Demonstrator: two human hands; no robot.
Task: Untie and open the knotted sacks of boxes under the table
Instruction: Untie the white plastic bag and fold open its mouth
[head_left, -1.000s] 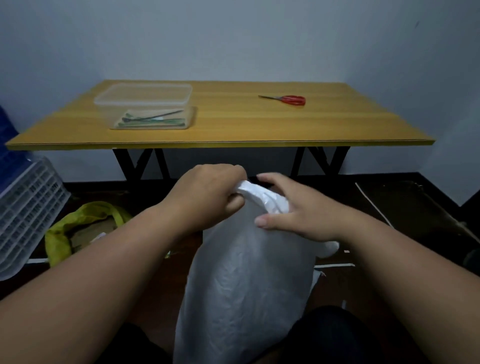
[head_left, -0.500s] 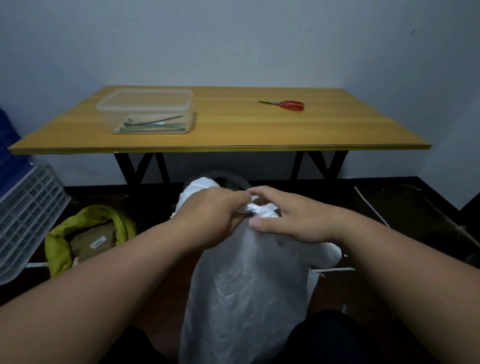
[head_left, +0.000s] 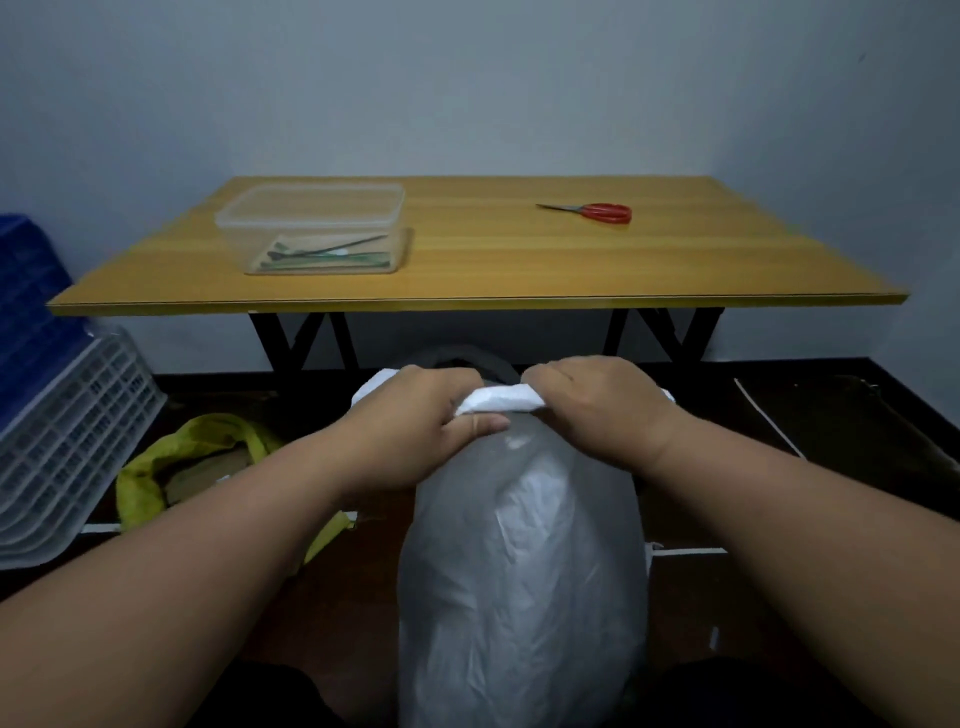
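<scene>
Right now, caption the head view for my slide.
Both hands, left hand and right hand, grip the white sack by its knot.

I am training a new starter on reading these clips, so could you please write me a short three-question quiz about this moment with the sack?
1. True or false: both hands grip the twisted top of the white sack.
2. Which thing lies on the table toward its right side? A) a hammer B) red scissors C) a roll of tape
3. What colour is the opened sack on the floor to the left?

Key
1. True: the left hand and the right hand each hold one end of the twist.
2. B, the red scissors.
3. Yellow: the yellow sack.
</scene>
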